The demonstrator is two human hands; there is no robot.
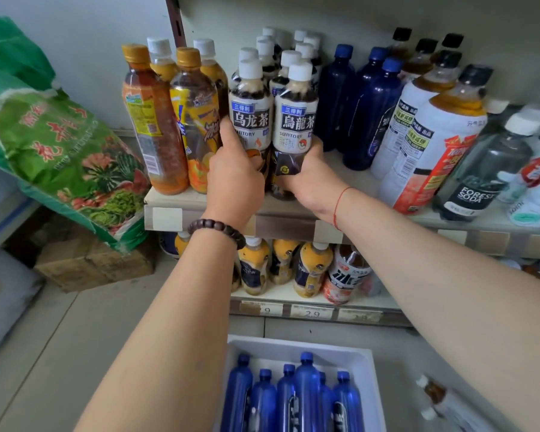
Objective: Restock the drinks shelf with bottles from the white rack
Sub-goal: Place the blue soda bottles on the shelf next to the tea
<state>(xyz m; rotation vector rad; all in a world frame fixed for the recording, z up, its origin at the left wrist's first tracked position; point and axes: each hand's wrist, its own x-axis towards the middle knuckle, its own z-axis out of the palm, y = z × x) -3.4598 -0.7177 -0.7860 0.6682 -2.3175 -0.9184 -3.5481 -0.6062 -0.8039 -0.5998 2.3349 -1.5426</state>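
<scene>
- The drinks shelf runs across the upper half of the view, packed with upright bottles; a lower shelf with more bottles sits beneath it.
- The white rack stands on the floor directly below the arms, nearer the person than the shelf; it holds blue bottles, all upright with caps up.
- A green printed sack leans at the left, well apart from the work.
- On the shelf, matching dark blue bottles stand just right of the tea row; that looks like where the rack's stock belongs.
- The left hand grips the lower body of the left oolong tea bottle, fingers curled round it.
- The right hand grips the right oolong tea bottle the same way; both bottles stand upright, touching each other at the shelf's front edge.
- Judgement: both hands are full and busy tidying the tea row. The rack's bottles lie below and toward the person, long axes vertical, so the coming reach goes down and back; the right hand is the likelier one, being nearer the blue row.
</scene>
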